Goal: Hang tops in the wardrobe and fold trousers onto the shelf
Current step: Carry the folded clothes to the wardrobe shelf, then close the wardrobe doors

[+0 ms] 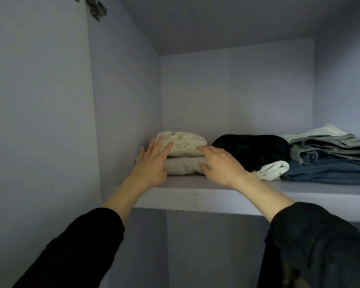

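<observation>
Pressing flat-fingered, the left hand (152, 163) and right hand (220, 165) touch the cream folded trousers (183, 145) stacked on beige ones (183, 167), leftmost on the wardrobe shelf (195, 196); black bundle (252, 150) just right of them.

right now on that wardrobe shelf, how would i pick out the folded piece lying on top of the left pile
Find the lilac shelf and follow it to its left end, by the side wall. Two folded pieces are stacked there between the left hand and right hand. The cream patterned piece lies on top, paler and rounder than the plain beige piece beneath.
</observation>
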